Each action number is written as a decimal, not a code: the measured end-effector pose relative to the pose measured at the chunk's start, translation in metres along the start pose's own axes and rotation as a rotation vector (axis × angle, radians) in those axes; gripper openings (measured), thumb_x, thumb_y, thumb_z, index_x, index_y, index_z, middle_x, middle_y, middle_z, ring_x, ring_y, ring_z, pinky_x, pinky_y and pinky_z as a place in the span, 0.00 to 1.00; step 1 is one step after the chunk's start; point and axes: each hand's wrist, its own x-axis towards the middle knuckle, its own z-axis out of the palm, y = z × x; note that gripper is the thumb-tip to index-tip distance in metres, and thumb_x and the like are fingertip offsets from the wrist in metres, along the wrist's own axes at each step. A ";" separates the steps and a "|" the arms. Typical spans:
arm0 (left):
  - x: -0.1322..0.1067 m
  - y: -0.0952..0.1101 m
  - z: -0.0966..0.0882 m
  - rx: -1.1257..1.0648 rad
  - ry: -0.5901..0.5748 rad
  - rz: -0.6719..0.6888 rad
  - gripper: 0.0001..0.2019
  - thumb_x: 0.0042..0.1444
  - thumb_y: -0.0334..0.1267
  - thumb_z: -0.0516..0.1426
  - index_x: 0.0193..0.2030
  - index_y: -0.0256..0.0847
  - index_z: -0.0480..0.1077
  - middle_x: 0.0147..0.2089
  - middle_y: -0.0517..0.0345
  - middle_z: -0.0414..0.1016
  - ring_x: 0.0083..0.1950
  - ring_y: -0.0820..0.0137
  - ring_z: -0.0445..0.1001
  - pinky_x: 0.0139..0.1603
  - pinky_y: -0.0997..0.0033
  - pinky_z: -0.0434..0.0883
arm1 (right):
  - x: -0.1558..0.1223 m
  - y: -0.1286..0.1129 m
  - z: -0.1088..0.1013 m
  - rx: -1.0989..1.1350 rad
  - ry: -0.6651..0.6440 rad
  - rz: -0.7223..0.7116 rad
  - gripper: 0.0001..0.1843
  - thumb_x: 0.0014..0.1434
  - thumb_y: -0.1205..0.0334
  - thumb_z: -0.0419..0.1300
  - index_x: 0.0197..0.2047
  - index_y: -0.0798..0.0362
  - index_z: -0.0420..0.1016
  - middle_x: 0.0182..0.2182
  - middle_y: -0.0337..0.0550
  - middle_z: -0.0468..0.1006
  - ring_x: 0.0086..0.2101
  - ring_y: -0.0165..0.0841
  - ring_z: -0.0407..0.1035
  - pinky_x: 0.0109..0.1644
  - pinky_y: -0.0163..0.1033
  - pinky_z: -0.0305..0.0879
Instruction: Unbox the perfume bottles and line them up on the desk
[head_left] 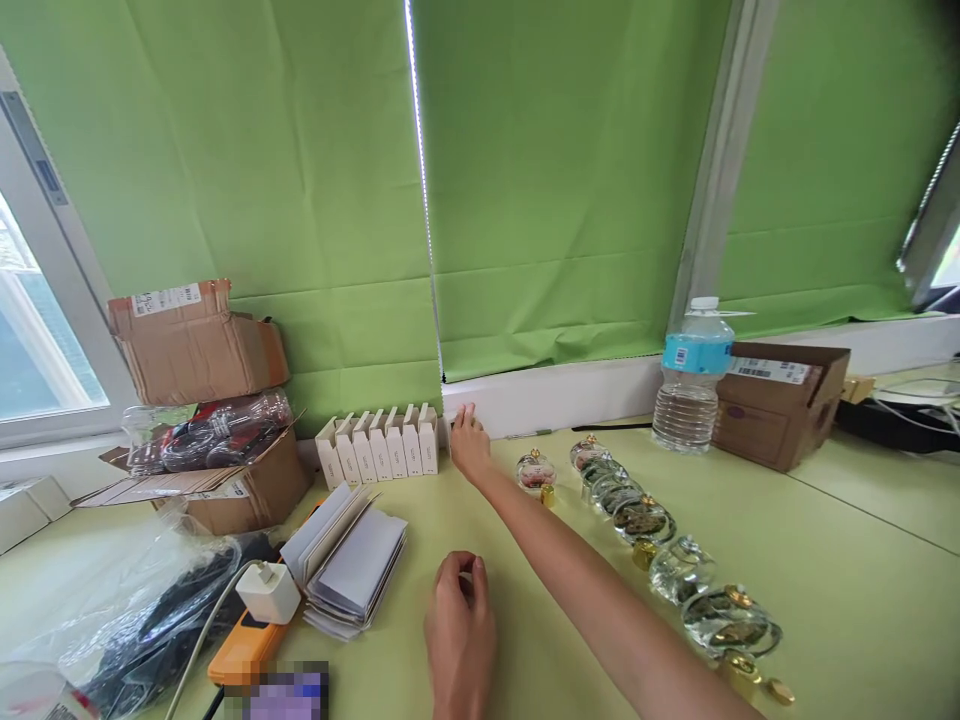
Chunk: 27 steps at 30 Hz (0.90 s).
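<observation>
My worry from this remote seat is the right forearm (585,580), which slants across the table (577,640) alongside the line of round glass bottles (679,570); a careless swing to the right could topple them. The seven white cartons (396,455) stand on end at the back of the table, narrow and close together, so a nudge from the right hand (470,447), just beside the last of them, might tip the whole row. The lone glass bottle (536,470) sits near my right wrist and could get knocked on withdrawal. Loose gold caps (547,495) look ready to roll. I cannot tell whether the right fingers grip anything; their tips face away. The left hand (461,630) rests near the front edge, fingers loosely curled toward the thumb; I see nothing in them but cannot rule it out.

Around me, green blinds (570,180) close off the back. Stacked cardboard boxes (199,355) and a clear plastic bag (75,590) crowd the left; a cardboard box (757,410) and a water bottle (691,385) limit the far right. A pile of white folded sheets (367,560) lies between me and the cartons, beside an orange power strip (244,650) with a white adapter (268,592).
</observation>
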 end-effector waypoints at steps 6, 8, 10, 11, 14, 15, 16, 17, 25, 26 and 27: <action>0.002 0.001 -0.001 -0.012 0.024 0.030 0.15 0.60 0.49 0.47 0.38 0.43 0.69 0.33 0.58 0.74 0.33 0.68 0.70 0.32 0.72 0.60 | -0.018 -0.014 -0.011 0.172 -0.006 -0.087 0.32 0.59 0.73 0.50 0.66 0.56 0.50 0.61 0.61 0.58 0.56 0.46 0.59 0.52 0.46 0.61; 0.003 0.000 0.000 -0.013 0.026 0.045 0.14 0.60 0.49 0.48 0.37 0.43 0.69 0.33 0.57 0.74 0.32 0.68 0.69 0.31 0.72 0.60 | -0.022 -0.019 -0.012 0.242 -0.045 -0.124 0.29 0.60 0.69 0.51 0.64 0.53 0.52 0.55 0.55 0.67 0.51 0.42 0.64 0.50 0.41 0.62; 0.003 -0.002 0.000 -0.019 0.025 0.057 0.14 0.59 0.48 0.48 0.36 0.42 0.69 0.32 0.57 0.74 0.32 0.69 0.69 0.31 0.73 0.60 | -0.024 -0.023 -0.013 0.302 -0.089 -0.139 0.27 0.60 0.65 0.52 0.63 0.52 0.53 0.47 0.49 0.73 0.45 0.38 0.69 0.44 0.38 0.63; 0.003 -0.002 0.000 -0.024 0.024 0.063 0.14 0.59 0.48 0.48 0.36 0.42 0.69 0.32 0.57 0.74 0.32 0.69 0.69 0.31 0.73 0.59 | -0.025 -0.024 -0.013 0.326 -0.107 -0.139 0.26 0.61 0.63 0.52 0.62 0.52 0.54 0.44 0.47 0.75 0.42 0.37 0.70 0.42 0.36 0.63; 0.003 -0.004 0.000 -0.030 0.025 0.087 0.13 0.59 0.46 0.48 0.34 0.42 0.69 0.31 0.57 0.74 0.32 0.69 0.70 0.31 0.73 0.59 | -0.027 -0.023 -0.014 0.368 -0.138 -0.128 0.21 0.64 0.59 0.50 0.59 0.53 0.57 0.37 0.43 0.77 0.39 0.35 0.72 0.37 0.35 0.61; 0.003 -0.004 0.000 -0.030 0.027 0.094 0.13 0.59 0.46 0.48 0.34 0.42 0.68 0.31 0.58 0.73 0.32 0.69 0.69 0.31 0.73 0.59 | -0.028 -0.022 -0.015 0.373 -0.143 -0.128 0.21 0.64 0.57 0.50 0.59 0.52 0.57 0.37 0.42 0.77 0.38 0.35 0.72 0.36 0.35 0.61; 0.004 -0.005 0.000 -0.030 0.028 0.100 0.13 0.59 0.46 0.49 0.33 0.42 0.68 0.30 0.58 0.73 0.31 0.68 0.69 0.31 0.73 0.59 | -0.029 -0.021 -0.016 0.373 -0.146 -0.130 0.22 0.63 0.57 0.51 0.59 0.52 0.57 0.36 0.42 0.78 0.38 0.35 0.72 0.36 0.35 0.60; 0.004 -0.006 0.001 -0.028 0.031 0.105 0.12 0.59 0.46 0.49 0.33 0.41 0.68 0.29 0.58 0.73 0.31 0.68 0.69 0.31 0.73 0.59 | -0.031 -0.019 -0.019 0.369 -0.147 -0.135 0.23 0.63 0.56 0.52 0.59 0.52 0.57 0.35 0.42 0.78 0.37 0.36 0.72 0.35 0.35 0.59; 0.008 -0.008 0.000 -0.052 0.050 0.145 0.13 0.56 0.46 0.50 0.30 0.40 0.69 0.27 0.57 0.72 0.30 0.67 0.69 0.30 0.72 0.61 | -0.056 -0.010 -0.045 0.311 -0.094 -0.220 0.10 0.64 0.59 0.52 0.46 0.50 0.70 0.42 0.45 0.78 0.42 0.38 0.72 0.39 0.37 0.57; 0.009 -0.009 -0.001 -0.063 0.061 0.145 0.13 0.55 0.47 0.50 0.32 0.39 0.70 0.28 0.56 0.72 0.30 0.67 0.70 0.31 0.71 0.62 | -0.062 -0.009 -0.048 0.309 -0.087 -0.232 0.10 0.64 0.59 0.52 0.45 0.50 0.71 0.42 0.45 0.78 0.42 0.38 0.72 0.39 0.37 0.57; 0.010 -0.009 -0.002 -0.075 0.078 0.143 0.14 0.55 0.47 0.51 0.35 0.39 0.70 0.30 0.55 0.73 0.30 0.66 0.71 0.31 0.70 0.63 | -0.070 -0.008 -0.051 0.309 -0.079 -0.242 0.10 0.64 0.59 0.52 0.43 0.50 0.72 0.42 0.45 0.79 0.41 0.37 0.72 0.39 0.36 0.56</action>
